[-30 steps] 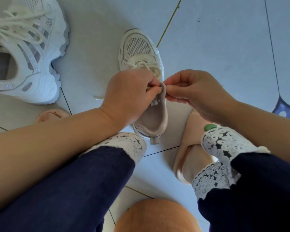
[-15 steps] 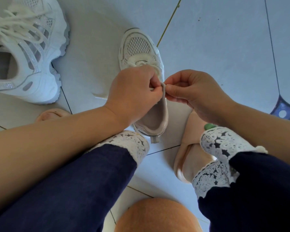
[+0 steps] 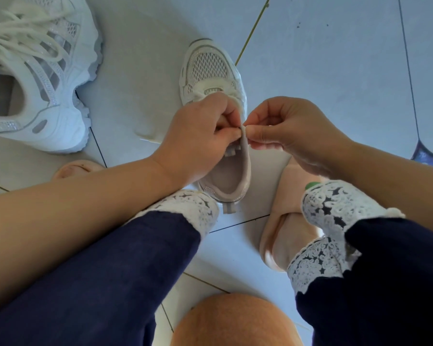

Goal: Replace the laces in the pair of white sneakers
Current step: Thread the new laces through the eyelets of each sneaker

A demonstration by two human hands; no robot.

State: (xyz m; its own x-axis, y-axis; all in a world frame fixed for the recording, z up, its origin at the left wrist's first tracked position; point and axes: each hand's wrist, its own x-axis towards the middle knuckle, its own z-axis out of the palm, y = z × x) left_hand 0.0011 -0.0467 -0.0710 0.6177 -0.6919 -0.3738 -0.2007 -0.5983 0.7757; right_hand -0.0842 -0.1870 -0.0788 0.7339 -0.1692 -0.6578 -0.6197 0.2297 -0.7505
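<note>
Looking down from the head camera, I see the left grip [image 3: 198,138] clenched over the tongue side of the small sneaker [image 3: 210,68], fingers curled tight against the upper rim of its opening. The right grip [image 3: 293,131] meets it from the other side, thumb and forefinger pinching that same rim, so the two touch at the fingertips. I cannot tell whether a lace is caught in either pinch.

The small sneaker stands on the floor [image 3: 335,71] with its mesh toe pointing away from me and its heel toward me. A loose lace end [image 3: 148,137] lies on the tiles just left of it. Farther left and beyond sits the second sneaker [image 3: 50,96], well apart, with its cream laces [image 3: 15,38] slack and tangled on top.

Nearer to me than the small sneaker, pink slippers flank its heel, one to the right [image 3: 285,176] and one to the left [image 3: 70,168]. Navy trousers [image 3: 110,283] with white lace cuffs [image 3: 335,206] come up from the bottom. A round orange-brown shape [image 3: 235,323] sits between the legs.

The floor is pale glossy tile with thin dark joints. A dark blue inset [image 3: 428,156] shows far right of the small sneaker.
</note>
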